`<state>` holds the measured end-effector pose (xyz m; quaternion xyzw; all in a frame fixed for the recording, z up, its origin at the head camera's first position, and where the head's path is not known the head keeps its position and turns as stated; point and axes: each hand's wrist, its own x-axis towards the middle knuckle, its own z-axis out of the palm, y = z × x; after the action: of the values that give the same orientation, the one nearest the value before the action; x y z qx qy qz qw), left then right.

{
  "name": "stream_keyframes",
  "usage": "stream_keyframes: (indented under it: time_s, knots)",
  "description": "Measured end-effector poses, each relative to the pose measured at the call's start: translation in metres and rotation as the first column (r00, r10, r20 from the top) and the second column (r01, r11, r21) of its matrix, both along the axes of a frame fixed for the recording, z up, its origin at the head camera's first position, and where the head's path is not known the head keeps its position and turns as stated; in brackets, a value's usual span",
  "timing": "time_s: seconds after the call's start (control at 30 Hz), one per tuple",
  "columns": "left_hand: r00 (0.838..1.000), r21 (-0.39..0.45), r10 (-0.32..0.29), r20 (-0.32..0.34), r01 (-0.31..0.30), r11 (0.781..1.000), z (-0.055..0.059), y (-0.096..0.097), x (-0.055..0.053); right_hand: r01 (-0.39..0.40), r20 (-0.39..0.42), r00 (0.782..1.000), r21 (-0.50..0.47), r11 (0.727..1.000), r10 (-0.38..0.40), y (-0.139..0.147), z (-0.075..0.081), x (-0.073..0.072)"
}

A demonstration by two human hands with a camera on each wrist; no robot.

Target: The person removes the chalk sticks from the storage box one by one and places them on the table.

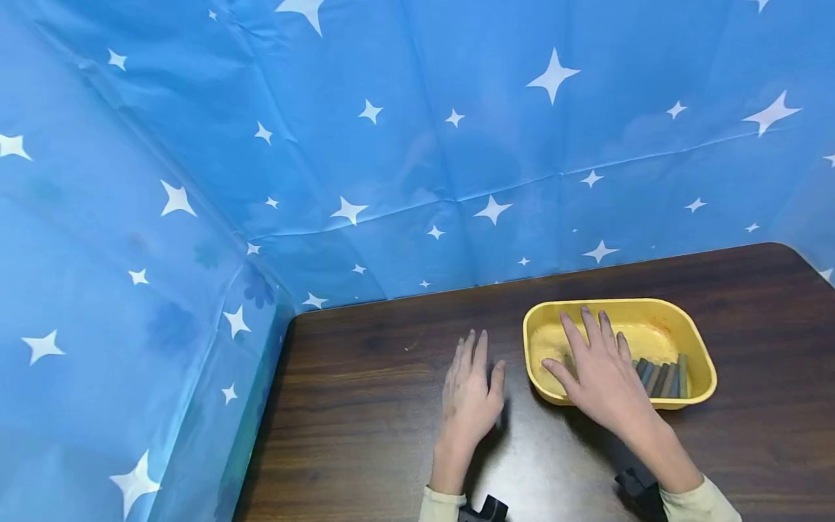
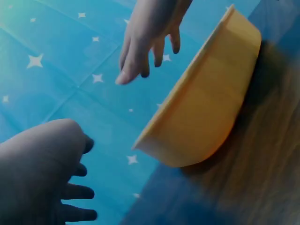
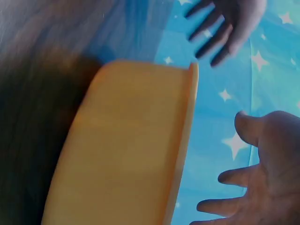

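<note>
A yellow plastic basin [image 1: 701, 370] with rounded corners stands on the table, to the right in the head view. Inside it, along its near right side, lie several short grey and dark sticks [image 1: 664, 378] that look like chalk. My right hand [image 1: 603, 373] is held over the basin with its fingers spread and nothing in it; it hides part of the inside. My left hand [image 1: 471, 395] hovers over the table to the left of the basin, its fingers extended and empty. In the left wrist view the basin's outer wall [image 2: 201, 103] shows beside both hands.
The dark wooden table [image 1: 365, 377] reaches back to a blue cloth [image 1: 417, 145] with white stars, which hangs behind it and on the left. Black straps with camera mounts [image 1: 483, 510] sit at both wrists, next to light sleeves.
</note>
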<state>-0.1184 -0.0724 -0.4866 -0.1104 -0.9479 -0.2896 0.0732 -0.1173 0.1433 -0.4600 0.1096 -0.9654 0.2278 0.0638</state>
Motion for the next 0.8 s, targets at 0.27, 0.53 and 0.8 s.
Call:
stream_keyframes:
  time_s: [0.27, 0.53, 0.8]
  knots:
    - [0.995, 0.298, 0.042, 0.088, -0.067, 0.952, -0.017, 0.011, 0.002, 0.134, -0.041, 0.989, -0.109, 0.985, -0.14, 0.045, 0.001, -0.005]
    - [0.997, 0.394, 0.031, 0.066, -0.054, 0.918, -0.021, 0.013, 0.001, 0.353, 0.081, 0.935, -0.197, 0.914, -0.344, 0.104, -0.005, -0.008]
    - [0.997, 0.614, 0.015, 0.078, -0.06, 0.787, -0.016, 0.017, -0.003, 0.426, 0.253, 0.899, -0.32, 0.846, -0.357, 0.144, -0.023, -0.008]
